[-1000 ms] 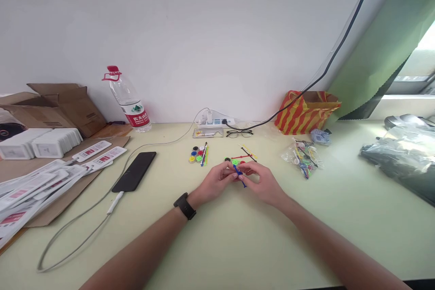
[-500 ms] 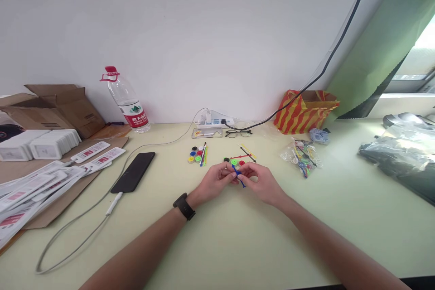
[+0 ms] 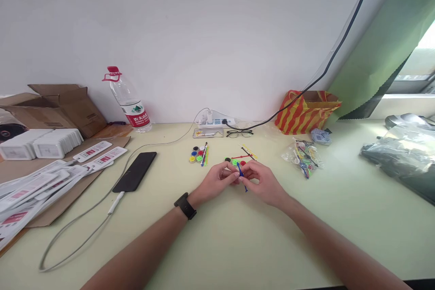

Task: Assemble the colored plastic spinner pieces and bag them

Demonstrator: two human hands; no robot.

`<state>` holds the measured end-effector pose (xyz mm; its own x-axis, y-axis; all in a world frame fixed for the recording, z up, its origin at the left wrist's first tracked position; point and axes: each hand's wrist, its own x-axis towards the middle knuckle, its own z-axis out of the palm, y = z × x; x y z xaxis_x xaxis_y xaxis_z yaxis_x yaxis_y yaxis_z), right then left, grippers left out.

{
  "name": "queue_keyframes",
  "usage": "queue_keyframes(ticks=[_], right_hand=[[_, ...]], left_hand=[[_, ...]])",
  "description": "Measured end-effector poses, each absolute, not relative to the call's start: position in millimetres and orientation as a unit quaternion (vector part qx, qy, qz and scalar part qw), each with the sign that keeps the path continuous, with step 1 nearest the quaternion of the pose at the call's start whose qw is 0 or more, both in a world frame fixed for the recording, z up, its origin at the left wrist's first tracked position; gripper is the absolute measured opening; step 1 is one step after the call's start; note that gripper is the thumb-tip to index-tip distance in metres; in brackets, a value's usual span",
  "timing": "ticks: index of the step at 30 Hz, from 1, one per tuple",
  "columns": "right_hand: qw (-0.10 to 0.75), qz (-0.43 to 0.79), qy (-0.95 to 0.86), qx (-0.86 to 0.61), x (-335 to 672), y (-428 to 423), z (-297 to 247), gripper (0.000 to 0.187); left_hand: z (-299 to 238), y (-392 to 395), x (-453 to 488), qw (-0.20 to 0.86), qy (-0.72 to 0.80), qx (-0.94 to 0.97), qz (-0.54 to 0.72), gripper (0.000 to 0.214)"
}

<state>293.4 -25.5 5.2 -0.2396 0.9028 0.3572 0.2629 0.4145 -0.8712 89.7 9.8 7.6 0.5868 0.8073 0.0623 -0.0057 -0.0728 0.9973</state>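
My left hand [image 3: 216, 181] and my right hand [image 3: 266, 185] meet above the table, their fingertips closed around a blue plastic arrow [image 3: 241, 173]. The arrow's pointed head rises away from me and its tail sticks out below the right fingers. Fingers hide part of its middle. Just beyond my hands lie a green disc [image 3: 235, 162], a red disc [image 3: 242, 163] and a black disc, partly covered. Behind them are a red arrow [image 3: 239, 157] and a few thin black, white and yellow arrows. Left of these sits a group of coloured discs [image 3: 199, 154] beside several thin arrows [image 3: 205, 154].
Plastic-bagged coloured parts [image 3: 303, 156] lie to the right, near a striped bag [image 3: 306, 113]. Eyeglasses [image 3: 239, 133] and a power strip [image 3: 215, 121] are by the wall. A charging phone [image 3: 135, 172], a bottle [image 3: 134, 108], a cardboard box [image 3: 68, 108] and white tags occupy the left.
The blue arrow has turned a little, so it stands nearer to straight away from me. Both hands stay in almost the same place, still closed on it.
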Motion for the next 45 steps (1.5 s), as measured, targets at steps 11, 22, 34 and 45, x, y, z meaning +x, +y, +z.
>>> queue_keyframes(ticks=[11,22,34,45], right_hand=[[0.36,0.166,-0.63,-0.667,389,21,5,0.009],[0.291,0.177,-0.662,-0.667,391,21,-10,0.009],[0.259,0.069,-0.683,-0.679,381,16,-11,0.01],[0.294,0.04,-0.787,-0.541,350,13,-14,0.035]], left_hand=[[0,14,89,0.556,0.338,0.694,0.307,0.033],[0,14,88,0.531,0.349,0.715,0.293,0.029],[2,13,89,0.52,0.354,0.721,0.291,0.027],[25,0,92,0.492,0.317,0.743,0.324,0.023]])
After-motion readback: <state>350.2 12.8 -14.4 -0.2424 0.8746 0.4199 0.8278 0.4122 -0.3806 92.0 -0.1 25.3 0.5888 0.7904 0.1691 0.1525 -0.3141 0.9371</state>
